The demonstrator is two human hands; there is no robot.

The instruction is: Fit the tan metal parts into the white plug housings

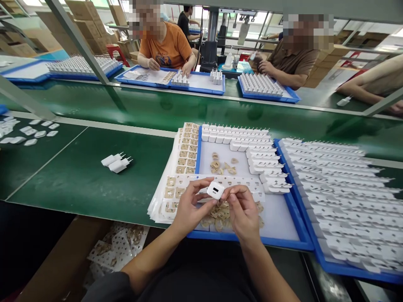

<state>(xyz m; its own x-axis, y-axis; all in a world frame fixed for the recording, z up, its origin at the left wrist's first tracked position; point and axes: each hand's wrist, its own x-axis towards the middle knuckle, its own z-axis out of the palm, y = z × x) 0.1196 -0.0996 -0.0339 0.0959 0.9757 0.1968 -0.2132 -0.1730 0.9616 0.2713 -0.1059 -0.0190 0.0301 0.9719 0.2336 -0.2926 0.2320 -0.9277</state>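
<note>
In my left hand (191,209) is a white USB wall charger (215,185), pinched between thumb and fingers with its port face turned up towards me. My right hand (247,214) is closed in a pinch beside the charger's right edge; what its fingertips hold, if anything, is too small to make out. Under both hands lies a blue-rimmed tray (273,242) with a pile of tan sticker pieces (220,217). More chargers (258,161) stand in rows along the tray's back and right sides. Sheets of tan stickers (188,151) are stacked at its left, and one perforated sheet lies across it.
On the right, a second blue tray (324,256) is filled with rows of chargers. Several loose chargers (117,162) lie on the green bench (72,167), with white flat pieces (40,134) farther left. Co-workers sit across the conveyor (151,102). A box of used sheets (118,247) stands below.
</note>
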